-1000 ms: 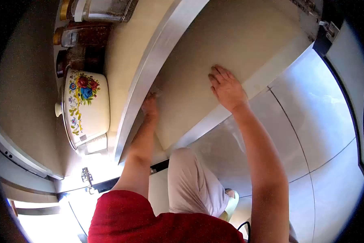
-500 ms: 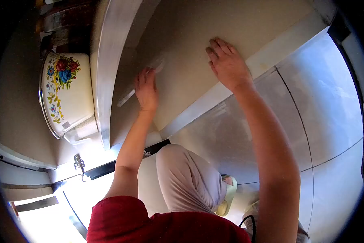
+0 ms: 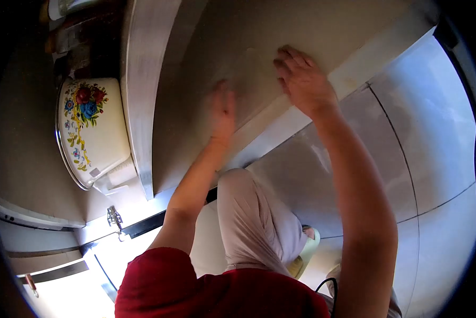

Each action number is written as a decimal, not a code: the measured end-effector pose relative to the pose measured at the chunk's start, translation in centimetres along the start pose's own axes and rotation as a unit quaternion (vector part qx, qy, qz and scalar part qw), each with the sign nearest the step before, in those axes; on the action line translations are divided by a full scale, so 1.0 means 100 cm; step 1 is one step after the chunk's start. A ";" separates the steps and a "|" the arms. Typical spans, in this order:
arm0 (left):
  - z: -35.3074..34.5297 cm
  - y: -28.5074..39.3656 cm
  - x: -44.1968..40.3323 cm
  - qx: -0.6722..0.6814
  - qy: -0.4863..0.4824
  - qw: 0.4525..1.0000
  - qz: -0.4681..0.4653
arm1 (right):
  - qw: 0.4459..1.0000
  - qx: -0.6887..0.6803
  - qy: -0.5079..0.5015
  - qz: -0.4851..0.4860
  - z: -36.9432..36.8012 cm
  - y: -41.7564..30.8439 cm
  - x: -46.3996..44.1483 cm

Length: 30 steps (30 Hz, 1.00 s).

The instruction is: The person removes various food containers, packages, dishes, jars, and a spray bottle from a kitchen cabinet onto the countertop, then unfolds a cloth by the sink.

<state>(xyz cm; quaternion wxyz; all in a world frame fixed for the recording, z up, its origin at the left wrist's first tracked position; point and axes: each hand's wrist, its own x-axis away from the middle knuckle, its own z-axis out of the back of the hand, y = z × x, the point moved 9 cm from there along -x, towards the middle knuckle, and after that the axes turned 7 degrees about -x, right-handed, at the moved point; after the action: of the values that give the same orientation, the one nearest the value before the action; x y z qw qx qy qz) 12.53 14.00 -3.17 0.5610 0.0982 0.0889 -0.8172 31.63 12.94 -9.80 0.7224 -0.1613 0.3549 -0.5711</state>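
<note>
My left hand (image 3: pixel 223 110) is over the beige cabinet panel (image 3: pixel 248 32), near its front edge. Motion blurs its fingers, and I cannot make out anything in them. To its right, my right hand (image 3: pixel 306 82) lies against the same panel beside the pale edge strip (image 3: pixel 354 74). Its fingers are stretched out and slightly bent, with nothing visible in them.
A cream enamel pot (image 3: pixel 103 127) with painted flowers stands on its side of an upright divider (image 3: pixel 145 79). A metal hinge (image 3: pixel 114 218) sits at the cabinet's edge. Grey floor tiles (image 3: pixel 375 159) lie at the right, near my bent knee (image 3: pixel 243 212).
My left hand has moved right across the panel, closer to my right hand. The white streak and pale patch near it no longer show. The right hand has barely moved. The view has shifted slightly.
</note>
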 end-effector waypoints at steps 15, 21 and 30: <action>-0.043 -0.266 -0.100 -0.036 -0.036 0.963 0.265 | 0.997 0.083 -0.001 -0.001 -0.005 0.002 -0.002; -0.053 -0.281 -0.128 -0.051 -0.020 0.959 0.279 | 0.998 0.055 0.000 0.003 -0.007 0.002 -0.007; -0.050 -0.288 -0.142 -0.073 -0.008 0.957 0.282 | 0.996 0.093 0.013 -0.010 -0.003 0.006 -0.008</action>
<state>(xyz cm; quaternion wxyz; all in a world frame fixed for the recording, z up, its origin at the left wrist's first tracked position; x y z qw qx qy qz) -9.08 38.29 -3.28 0.7747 0.0712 0.1128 -0.6182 31.80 13.93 -10.14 0.7238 -0.0893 0.3079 -0.6110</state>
